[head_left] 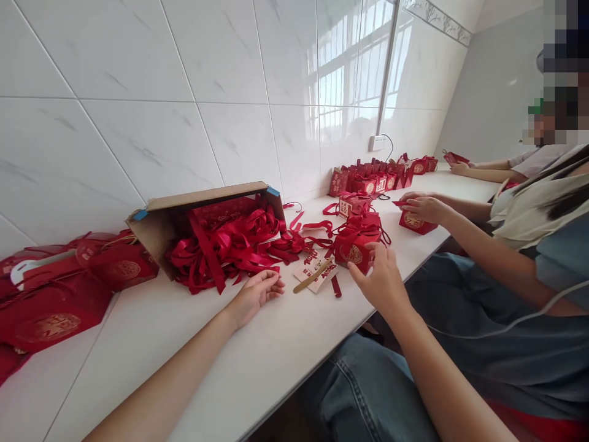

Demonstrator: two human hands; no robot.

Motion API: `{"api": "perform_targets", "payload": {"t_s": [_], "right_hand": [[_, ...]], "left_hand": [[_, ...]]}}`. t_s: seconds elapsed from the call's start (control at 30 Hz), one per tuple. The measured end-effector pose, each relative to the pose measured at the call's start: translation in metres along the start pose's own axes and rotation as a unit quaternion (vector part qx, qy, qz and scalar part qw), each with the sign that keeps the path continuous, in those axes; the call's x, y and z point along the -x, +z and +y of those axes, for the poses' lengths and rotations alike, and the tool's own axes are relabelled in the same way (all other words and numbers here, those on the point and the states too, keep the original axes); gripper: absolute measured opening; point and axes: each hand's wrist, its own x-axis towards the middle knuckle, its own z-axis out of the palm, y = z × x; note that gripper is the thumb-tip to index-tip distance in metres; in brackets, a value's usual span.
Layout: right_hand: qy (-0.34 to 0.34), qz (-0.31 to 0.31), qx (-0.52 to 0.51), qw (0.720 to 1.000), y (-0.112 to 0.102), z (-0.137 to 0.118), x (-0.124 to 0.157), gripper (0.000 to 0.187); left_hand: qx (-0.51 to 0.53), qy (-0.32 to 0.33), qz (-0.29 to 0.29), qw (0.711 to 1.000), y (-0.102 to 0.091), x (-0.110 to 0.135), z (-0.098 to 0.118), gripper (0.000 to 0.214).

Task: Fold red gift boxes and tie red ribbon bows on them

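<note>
My left hand (258, 296) rests on the white table with its fingers loosely curled and apart. Just beyond its fingertips lies the edge of a heap of red satin ribbons (221, 245), spilling from a cardboard box (207, 197) on its side. My right hand (383, 276) has thumb and fingers spread at the near right side of a small red gift box (352, 250) with a gold round emblem; whether they touch it I cannot tell. Between my hands lie printed cards (310, 270), a tan strip (313, 276) and a dark red strip (336, 286).
Larger red boxes (59, 307) stand at the left. Several small red gift boxes (368, 178) line the wall below a power socket (377, 143). To my right a co-worker's hands (426, 205) hold another red box (418, 222); a further person's hand (460, 169) is beyond.
</note>
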Motion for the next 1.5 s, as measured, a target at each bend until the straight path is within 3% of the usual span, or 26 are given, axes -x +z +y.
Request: {"api": "perform_targets", "payload": {"t_s": [0.1,0.37,0.6,0.83,1.13,1.33,1.5], "right_hand": [[-0.010,-0.074,0.031,0.997,0.008,0.003,-0.013,0.041],[0.028,-0.136,0.136,0.981,0.061,0.025,-0.062,0.062],[0.011,-0.156,0.176,0.972,0.061,0.031,-0.057,0.062],[-0.008,-0.152,0.181,0.972,0.060,0.032,-0.050,0.060],[-0.015,-0.132,0.181,0.975,0.058,0.032,-0.046,0.058],[-0.018,-0.127,0.174,0.976,0.057,0.033,-0.043,0.057],[-0.022,-0.123,0.171,0.977,0.056,0.033,-0.039,0.057]], "left_hand": [[-0.004,0.000,0.000,1.000,-0.001,0.000,-0.001,0.018],[-0.045,0.010,-0.005,0.999,-0.001,0.000,0.001,0.019],[-0.163,0.058,-0.005,0.985,0.004,-0.001,-0.005,0.021],[-0.347,0.165,-0.037,0.923,0.020,0.010,-0.016,0.007],[-0.464,0.224,-0.060,0.855,0.021,0.015,-0.016,0.012],[-0.562,0.253,-0.006,0.788,0.029,0.027,-0.019,0.015],[-0.640,0.221,0.050,0.734,0.018,0.073,-0.024,0.020]]}}
